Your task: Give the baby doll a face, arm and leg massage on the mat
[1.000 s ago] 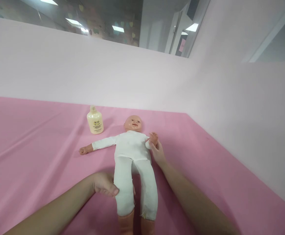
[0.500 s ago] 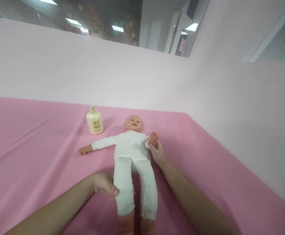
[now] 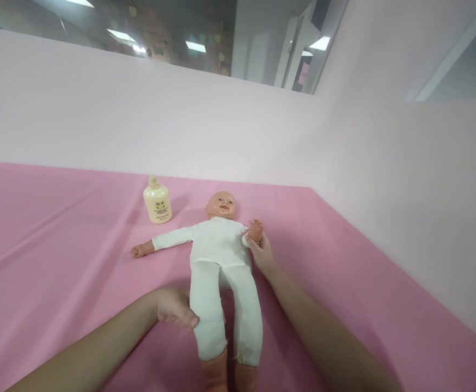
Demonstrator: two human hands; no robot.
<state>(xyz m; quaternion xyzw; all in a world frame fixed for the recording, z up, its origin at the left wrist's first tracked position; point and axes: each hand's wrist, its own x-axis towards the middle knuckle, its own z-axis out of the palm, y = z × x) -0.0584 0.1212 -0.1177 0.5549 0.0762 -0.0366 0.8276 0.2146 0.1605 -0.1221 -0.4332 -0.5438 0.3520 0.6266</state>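
A baby doll (image 3: 220, 242) with a white cloth body and plastic head, hands and feet lies on its back on a pink cloth (image 3: 78, 228), head away from me. My left hand (image 3: 176, 308) is wrapped round the doll's leg on the left, thumb on its outer side and most fingers hidden behind it. My right hand (image 3: 263, 255) grips the doll's bent arm on the right, near the wrist, with the doll's small hand sticking up above my fingers. The doll's other arm stretches out to the left on the cloth. Its feet are partly cut off by the lower frame edge.
A pale yellow lotion bottle (image 3: 158, 202) with dark print stands on the cloth, left of the doll's head. Behind the cloth rises a white wall (image 3: 140, 120) with a window (image 3: 172, 32) above it. Another white wall (image 3: 417, 207) borders the right side.
The doll's leg in my left hand has shifted very slightly, its foot moving a little to the right. Both hands keep their hold.
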